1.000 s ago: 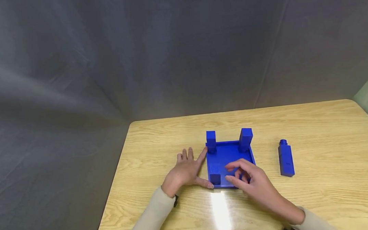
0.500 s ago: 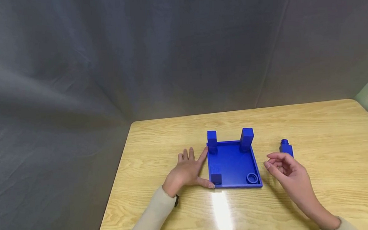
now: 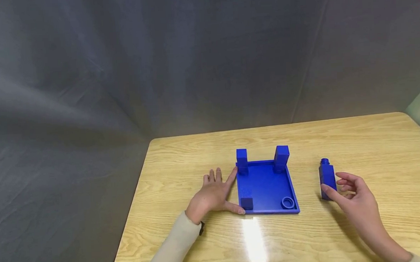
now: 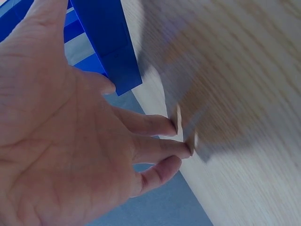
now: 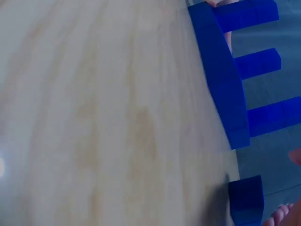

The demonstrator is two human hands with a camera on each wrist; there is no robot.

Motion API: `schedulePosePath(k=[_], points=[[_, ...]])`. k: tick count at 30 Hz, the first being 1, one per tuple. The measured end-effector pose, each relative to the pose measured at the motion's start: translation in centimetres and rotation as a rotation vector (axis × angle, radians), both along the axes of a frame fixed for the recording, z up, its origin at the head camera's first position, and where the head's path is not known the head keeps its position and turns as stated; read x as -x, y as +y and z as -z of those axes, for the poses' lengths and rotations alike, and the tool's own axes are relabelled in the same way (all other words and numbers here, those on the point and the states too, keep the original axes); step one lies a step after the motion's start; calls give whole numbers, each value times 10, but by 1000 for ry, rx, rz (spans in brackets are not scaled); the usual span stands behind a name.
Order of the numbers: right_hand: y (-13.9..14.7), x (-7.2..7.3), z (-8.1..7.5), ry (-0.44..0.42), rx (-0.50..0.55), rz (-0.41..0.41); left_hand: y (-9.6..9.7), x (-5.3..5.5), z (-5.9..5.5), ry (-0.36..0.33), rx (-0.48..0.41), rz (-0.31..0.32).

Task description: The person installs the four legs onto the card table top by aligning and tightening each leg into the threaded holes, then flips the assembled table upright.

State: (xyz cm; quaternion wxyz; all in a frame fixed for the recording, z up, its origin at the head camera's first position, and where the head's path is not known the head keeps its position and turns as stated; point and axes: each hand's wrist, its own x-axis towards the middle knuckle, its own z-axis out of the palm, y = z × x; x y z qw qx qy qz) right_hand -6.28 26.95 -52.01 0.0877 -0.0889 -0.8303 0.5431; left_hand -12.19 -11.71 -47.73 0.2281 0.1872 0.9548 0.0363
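The left hand rests splayed on the table, thumb and forefinger against the left side of the blue tray. One post stands at the far left corner, a second at the far right, a third at the near left, with a round socket at the near right. Farther right, apart from the tray, a loose post lies neck away, the right hand's thumb and fingers parted about its near half; whether they touch it, I cannot tell.
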Motion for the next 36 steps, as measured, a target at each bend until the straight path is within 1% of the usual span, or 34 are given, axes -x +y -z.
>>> schedulePosePath(k=[2, 7, 10, 13, 15, 17, 22, 26, 32, 36], points=[[3, 0, 3, -8, -51, -5, 0, 0, 0, 4, -2, 2], [9, 2, 7, -31, -118, -30, 0, 0, 0, 14, -8, 6], [14, 2, 8, -75, -159, -82, 0, 1, 0, 14, -14, 9], [17, 4, 9, -112, -231, -148, -1, 1, 0, 14, -15, 10], [19, 7, 8, -114, -268, -179, -2, 1, -1, 13, -18, 10], [19, 9, 8, -101, -301, -193, -2, 1, -1, 12, -23, 9], [22, 12, 7, -68, -329, -209, -3, -1, -1, 10, -41, 10], [27, 14, 9, -56, -320, -225, -3, -3, -1, 12, -48, 10], [37, 12, 8, -100, -318, -191, -3, -2, 0, 2, -39, 7], [39, 12, 8, -107, -298, -179, -2, -1, -1, 5, -34, 7]])
